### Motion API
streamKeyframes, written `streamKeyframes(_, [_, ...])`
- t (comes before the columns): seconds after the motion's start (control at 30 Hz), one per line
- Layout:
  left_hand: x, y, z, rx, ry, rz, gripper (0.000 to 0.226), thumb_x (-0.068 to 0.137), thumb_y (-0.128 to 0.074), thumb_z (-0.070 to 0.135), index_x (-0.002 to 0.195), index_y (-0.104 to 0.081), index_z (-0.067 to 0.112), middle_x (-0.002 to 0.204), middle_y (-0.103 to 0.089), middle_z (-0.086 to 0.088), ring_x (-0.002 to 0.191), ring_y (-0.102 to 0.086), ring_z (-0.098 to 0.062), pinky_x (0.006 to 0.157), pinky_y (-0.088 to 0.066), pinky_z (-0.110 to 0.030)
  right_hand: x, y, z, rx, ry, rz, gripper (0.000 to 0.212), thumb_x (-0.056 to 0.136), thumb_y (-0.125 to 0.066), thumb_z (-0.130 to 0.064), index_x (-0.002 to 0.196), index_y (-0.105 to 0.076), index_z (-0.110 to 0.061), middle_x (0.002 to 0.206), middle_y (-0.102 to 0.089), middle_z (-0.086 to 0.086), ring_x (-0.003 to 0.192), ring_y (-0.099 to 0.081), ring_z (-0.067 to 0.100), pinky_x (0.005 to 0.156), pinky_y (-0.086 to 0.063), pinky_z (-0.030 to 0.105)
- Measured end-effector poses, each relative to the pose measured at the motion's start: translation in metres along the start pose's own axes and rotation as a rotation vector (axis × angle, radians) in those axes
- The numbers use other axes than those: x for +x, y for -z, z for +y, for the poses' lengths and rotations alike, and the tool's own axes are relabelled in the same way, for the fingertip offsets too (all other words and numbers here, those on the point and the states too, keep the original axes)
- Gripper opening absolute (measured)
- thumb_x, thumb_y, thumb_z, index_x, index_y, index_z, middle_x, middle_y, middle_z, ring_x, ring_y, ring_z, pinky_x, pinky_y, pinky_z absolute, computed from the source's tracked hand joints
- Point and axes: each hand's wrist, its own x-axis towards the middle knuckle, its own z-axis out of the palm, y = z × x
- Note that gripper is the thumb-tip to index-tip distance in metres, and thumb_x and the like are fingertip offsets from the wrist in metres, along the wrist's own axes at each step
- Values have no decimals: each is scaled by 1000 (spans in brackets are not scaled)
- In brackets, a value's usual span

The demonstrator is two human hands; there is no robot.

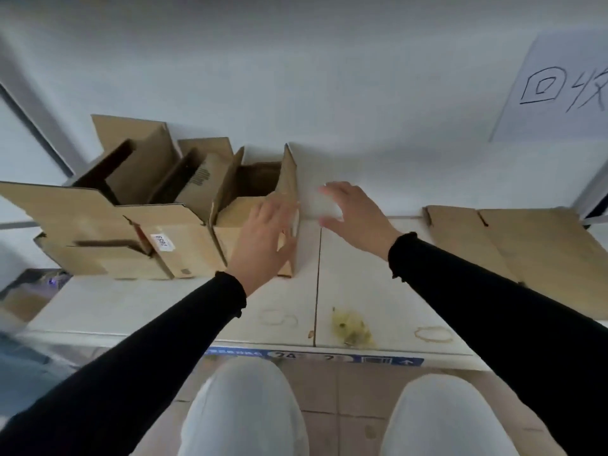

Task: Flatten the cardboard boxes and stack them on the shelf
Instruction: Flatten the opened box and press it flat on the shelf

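Several open cardboard boxes stand together at the left of the white shelf top (362, 291). The nearest small box (253, 189) has its flaps up, and a larger box (171, 245) with a white label sits to its left. My left hand (263, 238) lies with straight fingers against the small box's right side. Just right of that box, my right hand (355, 215) hovers with fingers spread and holds nothing. A flattened cardboard box (526, 245) lies at the right end of the shelf top.
A white wall rises behind the shelf, with a paper sign (559, 90) of handwritten characters at the upper right. A yellow stain (352, 327) and ring marks dot the surface near its front edge. My knees and a tiled floor show below.
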Motion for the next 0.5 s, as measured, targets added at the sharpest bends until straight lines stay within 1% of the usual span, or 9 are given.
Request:
streamKeyframes(0.1, [-7, 35, -45, 130, 67, 78, 70, 89, -71, 29, 151, -39, 19, 156, -34, -9, 143, -30, -32, 117, -30, -46, 28, -13, -42, -19, 105, 10, 81, 92, -67, -45, 159, -26, -27, 163, -27, -3, 143, -36, 22, 107, -42, 37])
streamKeyframes(0.17, [-2, 50, -73, 215, 174, 64, 79, 86, -71, 31, 153, -32, 21, 156, -34, -10, 144, -28, -35, 119, -28, -51, 46, -24, -62, -69, 161, -23, 83, 92, -67, -47, 160, -23, -27, 166, -22, -4, 142, -39, 20, 104, -46, 38])
streamKeyframes(0.23, [8, 53, -98, 324, 258, -15, 79, 89, -67, 37, 155, -26, 25, 154, -41, -10, 146, -28, -36, 123, -17, -56, 62, -37, -75, -141, 155, -102, 76, 97, -62, -43, 160, -23, -25, 164, -25, -2, 131, -50, 21, 96, -51, 38])
streamKeyframes(0.27, [14, 53, -107, 373, 289, -75, 75, 91, -62, 40, 155, -24, 28, 151, -47, -9, 146, -31, -35, 124, -9, -56, 67, -43, -79, -173, 142, -138, 69, 100, -59, -35, 159, -25, -23, 159, -32, 1, 118, -56, 22, 89, -52, 37])
streamKeyframes(0.33, [23, 53, -118, 458, 329, -169, 59, 97, -52, 38, 152, -30, 32, 134, -63, -3, 136, -48, -29, 124, 2, -56, 74, -54, -81, -240, 126, -140, 57, 100, -55, -9, 153, -36, -17, 141, -45, 6, 84, -55, 20, 71, -46, 32])
streamKeyframes(0.37, [28, 54, -118, 525, 321, -188, 51, 99, -50, 33, 148, -37, 34, 116, -71, 2, 124, -58, -25, 123, 6, -57, 76, -56, -80, -241, 113, -112, 56, 96, -54, 2, 148, -43, -16, 133, -46, 7, 76, -52, 18, 67, -43, 30])
streamKeyframes(0.43, [39, 64, -109, 662, 288, -204, 42, 98, -48, 25, 138, -49, 40, 81, -67, 13, 101, -67, -18, 121, 16, -56, 77, -48, -75, -140, 92, -6, 50, 94, -51, 8, 137, -52, -15, 126, -48, 5, 81, -56, 19, 71, -48, 29])
streamKeyframes(0.47, [45, 70, -103, 668, 276, -187, 40, 99, -47, 24, 135, -52, 41, 72, -63, 14, 97, -68, -17, 120, 18, -53, 78, -38, -73, -60, 86, 66, 43, 96, -48, 6, 133, -56, -16, 124, -49, 3, 87, -58, 18, 77, -50, 28])
streamKeyframes(0.5, [49, 76, -97, 621, 263, -154, 39, 101, -45, 23, 134, -54, 42, 68, -61, 13, 95, -68, -17, 122, 12, -50, 80, -25, -71, 35, 79, 149, 37, 98, -45, 2, 128, -59, -17, 120, -52, 3, 89, -58, 14, 83, -51, 27])
